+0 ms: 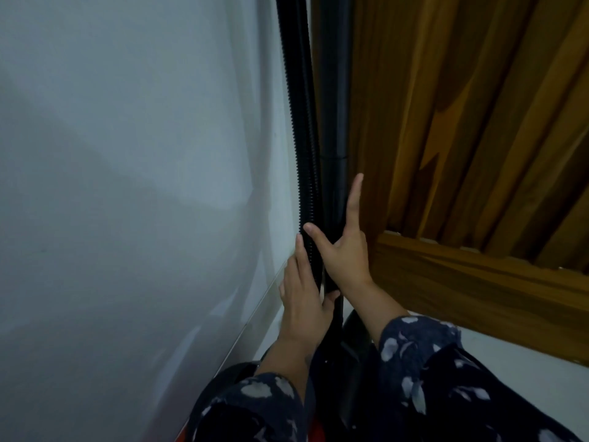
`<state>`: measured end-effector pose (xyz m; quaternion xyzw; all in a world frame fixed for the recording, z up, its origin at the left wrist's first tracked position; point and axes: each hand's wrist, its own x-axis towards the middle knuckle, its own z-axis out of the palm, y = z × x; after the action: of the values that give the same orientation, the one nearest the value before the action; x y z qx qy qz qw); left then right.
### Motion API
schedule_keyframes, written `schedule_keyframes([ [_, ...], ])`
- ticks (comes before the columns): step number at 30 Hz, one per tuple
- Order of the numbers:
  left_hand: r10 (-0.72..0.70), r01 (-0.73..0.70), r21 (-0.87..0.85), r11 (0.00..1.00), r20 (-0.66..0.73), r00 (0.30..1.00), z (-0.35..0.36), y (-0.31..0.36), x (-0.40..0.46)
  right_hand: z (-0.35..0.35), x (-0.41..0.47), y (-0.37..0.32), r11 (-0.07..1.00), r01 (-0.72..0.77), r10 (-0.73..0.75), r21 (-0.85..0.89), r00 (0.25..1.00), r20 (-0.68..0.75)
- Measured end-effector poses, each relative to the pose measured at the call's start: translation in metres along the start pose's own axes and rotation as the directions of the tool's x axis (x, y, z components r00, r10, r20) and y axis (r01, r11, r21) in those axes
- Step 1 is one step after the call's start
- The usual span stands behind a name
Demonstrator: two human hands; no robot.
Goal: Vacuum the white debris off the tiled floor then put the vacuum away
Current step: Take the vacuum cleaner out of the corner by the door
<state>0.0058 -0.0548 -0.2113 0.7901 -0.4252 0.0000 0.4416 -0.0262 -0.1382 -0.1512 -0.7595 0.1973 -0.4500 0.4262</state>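
Note:
The vacuum's black ribbed hose [302, 129] and its smooth black tube [334, 106] stand upright in the corner between a white wall and a wooden door. My left hand [302, 301] wraps around the lower hose, thumb against the tube. My right hand [345, 250] presses on the tube and hose, forefinger pointing straight up, thumb across the hose. The vacuum's dark body [353, 342] shows between my forearms, and a red part [322, 432] peeks out at the bottom edge. No debris is in view.
A white wall [127, 186] with a skirting line fills the left. A brown wooden door [478, 122] with slats and a thick bottom rail fills the right. A strip of pale floor [526, 384] lies under the door.

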Motion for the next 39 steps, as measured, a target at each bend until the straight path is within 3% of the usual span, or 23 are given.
schedule_keyframes([
  [5, 0.021, -0.021, 0.018, 1.000, -0.012, 1.000, 0.001, 0.001, 0.004, 0.000, 0.008, 0.005, 0.999, -0.006, 0.006, 0.050, 1.000, 0.004],
  [9, 0.008, -0.016, 0.091, 0.996, 0.087, 0.996, -0.004, 0.000, 0.005, 0.000, 0.009, 0.006, 0.998, -0.029, 0.029, 0.056, 1.000, -0.001],
  [14, -0.059, -0.055, 0.350, 0.935, 0.307, 0.950, -0.034, 0.002, -0.011, -0.002, 0.003, 0.003, 1.000, -0.018, 0.018, 0.012, 1.000, -0.010],
  [17, -0.163, -0.087, 0.554, 0.828, 0.386, 0.908, -0.062, -0.002, -0.033, -0.003, 0.002, -0.005, 0.999, -0.033, 0.033, -0.032, 0.999, 0.001],
  [20, -0.242, -0.029, 0.620, 0.784, 0.348, 0.906, -0.089, 0.003, -0.065, -0.009, -0.002, -0.014, 0.996, -0.037, 0.035, -0.079, 0.999, -0.019],
  [26, -0.192, 0.106, 0.607, 0.788, 0.077, 0.978, -0.126, 0.013, -0.146, -0.019, -0.013, -0.030, 0.990, -0.068, 0.065, -0.126, 0.997, -0.034],
  [30, -0.332, 0.152, 0.685, 0.712, 0.139, 0.933, -0.126, 0.013, -0.158, -0.023, -0.021, -0.038, 0.985, -0.066, 0.063, -0.159, 0.998, -0.024],
  [32, -0.357, 0.158, 0.671, 0.724, 0.169, 0.919, -0.126, 0.013, -0.150, -0.028, -0.025, -0.040, 0.984, -0.059, 0.058, -0.167, 0.998, -0.014],
  [39, -0.320, 0.077, 0.622, 0.779, 0.288, 0.903, -0.129, 0.033, -0.104, -0.049, -0.034, -0.052, 0.970, -0.054, 0.064, -0.237, 0.997, 0.033],
])
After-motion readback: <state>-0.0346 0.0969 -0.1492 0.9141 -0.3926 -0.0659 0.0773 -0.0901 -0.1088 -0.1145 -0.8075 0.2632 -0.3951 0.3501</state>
